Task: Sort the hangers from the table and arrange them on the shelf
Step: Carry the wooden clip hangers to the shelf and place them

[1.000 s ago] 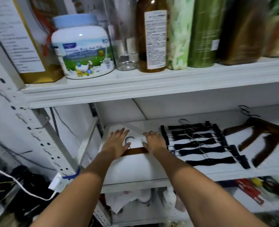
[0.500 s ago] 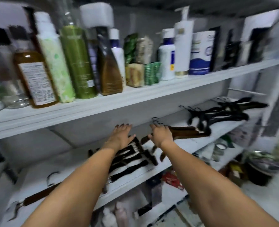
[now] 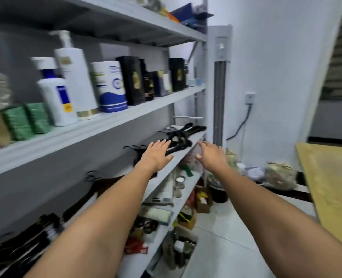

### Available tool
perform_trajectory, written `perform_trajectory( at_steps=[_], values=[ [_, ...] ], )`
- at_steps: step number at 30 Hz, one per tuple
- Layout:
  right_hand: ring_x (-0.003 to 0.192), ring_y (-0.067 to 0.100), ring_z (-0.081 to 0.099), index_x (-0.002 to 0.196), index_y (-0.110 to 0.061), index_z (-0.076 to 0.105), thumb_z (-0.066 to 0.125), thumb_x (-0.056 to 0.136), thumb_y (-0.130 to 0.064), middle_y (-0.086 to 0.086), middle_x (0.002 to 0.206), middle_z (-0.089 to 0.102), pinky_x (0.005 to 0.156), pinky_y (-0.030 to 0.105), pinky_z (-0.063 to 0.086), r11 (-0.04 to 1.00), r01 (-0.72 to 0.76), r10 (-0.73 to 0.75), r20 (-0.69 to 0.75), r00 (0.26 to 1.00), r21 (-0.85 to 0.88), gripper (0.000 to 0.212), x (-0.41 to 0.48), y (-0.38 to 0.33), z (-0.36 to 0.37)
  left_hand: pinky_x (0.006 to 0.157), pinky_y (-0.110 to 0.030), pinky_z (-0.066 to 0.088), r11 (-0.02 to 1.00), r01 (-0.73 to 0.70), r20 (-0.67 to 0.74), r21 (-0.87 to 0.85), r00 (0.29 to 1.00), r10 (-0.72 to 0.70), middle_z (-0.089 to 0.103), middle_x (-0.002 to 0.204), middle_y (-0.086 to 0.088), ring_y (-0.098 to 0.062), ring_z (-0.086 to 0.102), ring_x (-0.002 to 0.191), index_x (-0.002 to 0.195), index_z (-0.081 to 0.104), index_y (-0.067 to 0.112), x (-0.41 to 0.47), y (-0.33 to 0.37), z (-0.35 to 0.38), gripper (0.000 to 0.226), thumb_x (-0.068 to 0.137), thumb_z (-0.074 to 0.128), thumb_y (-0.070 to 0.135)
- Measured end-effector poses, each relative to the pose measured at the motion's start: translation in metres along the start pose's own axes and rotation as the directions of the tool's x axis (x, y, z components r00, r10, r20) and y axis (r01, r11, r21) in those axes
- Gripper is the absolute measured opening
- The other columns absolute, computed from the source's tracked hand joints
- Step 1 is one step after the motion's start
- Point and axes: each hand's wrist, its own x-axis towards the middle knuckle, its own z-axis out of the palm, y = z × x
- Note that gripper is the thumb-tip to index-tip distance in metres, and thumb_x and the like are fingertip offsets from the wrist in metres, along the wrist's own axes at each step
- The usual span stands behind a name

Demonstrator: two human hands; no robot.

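— Left hand (image 3: 156,155)?
— Flat, palm down, fingers straight and spread, over the near ends of the black hangers (image 3: 178,137) on the shelf (image 3: 179,158). Gripping nothing; touching or not, cannot tell.
— Right hand (image 3: 212,156)?
— Flat and empty too, fingers out, in the air just past the shelf's front edge.
— Other hangers?
— Brown wooden hangers (image 3: 104,184) beside the left forearm, clip hangers (image 3: 31,237) at the near end, blurred.

Both bare forearms extend forward, roughly parallel. Left hand (image 3: 156,155): palm down, fingers straight and spread. Right hand (image 3: 211,155): palm down, fingers relaxed. Neither hand holds anything.
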Motion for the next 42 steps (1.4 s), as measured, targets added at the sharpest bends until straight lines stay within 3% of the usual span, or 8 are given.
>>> perform_trajectory(
  at_steps=[8,19,26,42],
  values=[
    [0.122,0.031,0.05,0.144,-0.018,0.036,0.043,0.095,-0.035,0.007,0.141,0.047,0.101,0.04,0.034,0.963,-0.247,0.24,-0.068,0.968,-0.108,0.053,-0.018,0.158,-0.027,0.12,-0.035,0.005,0.96,-0.276,-0.018,-0.042,0.961,0.276,0.016,0.159,-0.003,-0.019,0.013,0.147,0.152,0.013,0.014,0.092,0.161,0.012,0.062,0.1,0.035,0.041],
    [0.126,0.028,0.048,0.146,-0.02,0.034,0.045,0.095,-0.035,0.005,0.144,0.044,0.104,0.039,0.032,0.805,-0.568,0.56,-0.098,0.823,-0.168,0.054,-0.084,0.301,-0.045,0.122,-0.035,0.004,0.825,-0.559,0.036,-0.088,0.825,0.563,0.009,0.16,-0.003,-0.02,0.008,0.148,0.153,0.008,0.017,0.152,0.318,0.05,0.063,0.1,0.033,0.041],
    [0.129,0.028,0.045,0.149,-0.02,0.029,0.044,0.096,-0.035,0.005,0.149,0.039,0.107,0.041,0.031,0.626,-0.752,0.75,-0.104,0.653,-0.208,0.057,-0.122,0.366,-0.043,0.121,-0.035,0.005,0.647,-0.75,-0.014,-0.133,0.655,0.756,0.01,0.16,-0.002,-0.02,0.009,0.148,0.153,0.008,0.017,0.181,0.41,0.069,0.061,0.101,0.033,0.039],
    [0.138,0.025,0.033,0.15,-0.02,0.025,0.042,0.098,-0.034,0.004,0.152,0.032,0.112,0.04,0.023,0.304,-0.924,0.934,-0.117,0.337,-0.232,0.056,-0.137,0.442,-0.032,0.121,-0.034,0.001,0.417,-0.884,0.015,-0.211,0.424,0.906,0.005,0.161,0.0,-0.017,0.002,0.149,0.153,0.003,0.018,0.275,0.514,0.112,0.063,0.101,0.031,0.041]
  ],
)
